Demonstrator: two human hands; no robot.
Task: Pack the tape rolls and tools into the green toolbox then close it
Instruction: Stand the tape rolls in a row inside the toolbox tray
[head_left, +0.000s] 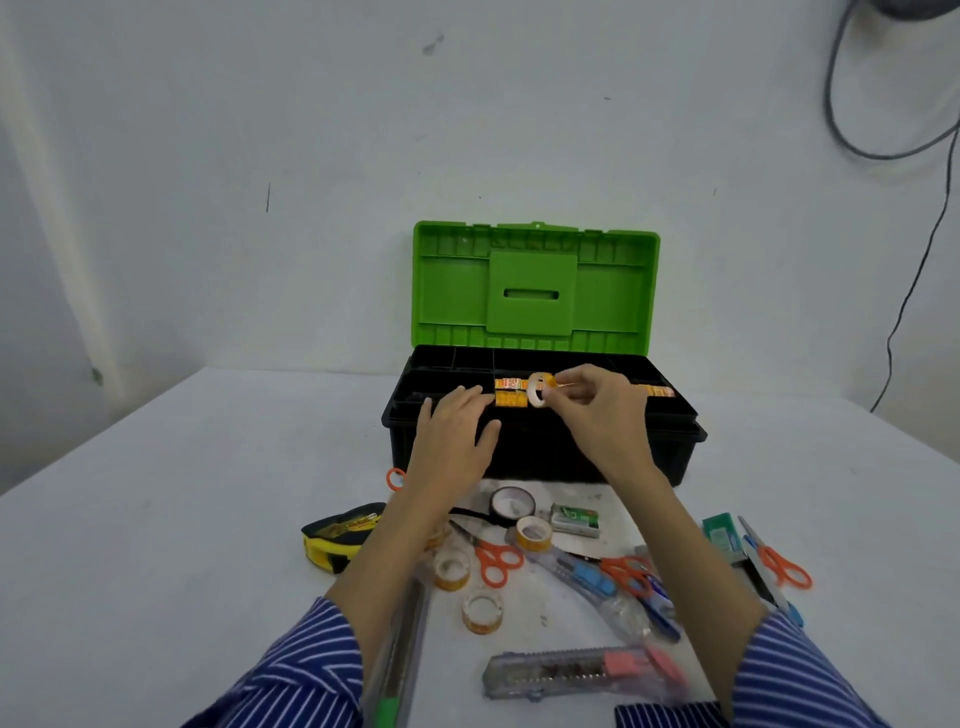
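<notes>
Right hand has a small clear tape roll pinched between thumb and fingertips, standing on edge over the black tray of the toolbox. Left hand is flat and open, fingers spread, nothing in it, resting on the tray's front rim just beside the roll. A couple of orange-yellow printed rolls already sit in the tray behind the fingers. Box is glossy moulded plastic, black base, bright green ribbed lid standing upright with a slot in the middle panel. On the white table in front: a black tape roll, 3 more clear rolls, orange-handled scissors, a yellow-black tape measure, a see-through box cutter with pink slider, and a green staple box.
</notes>
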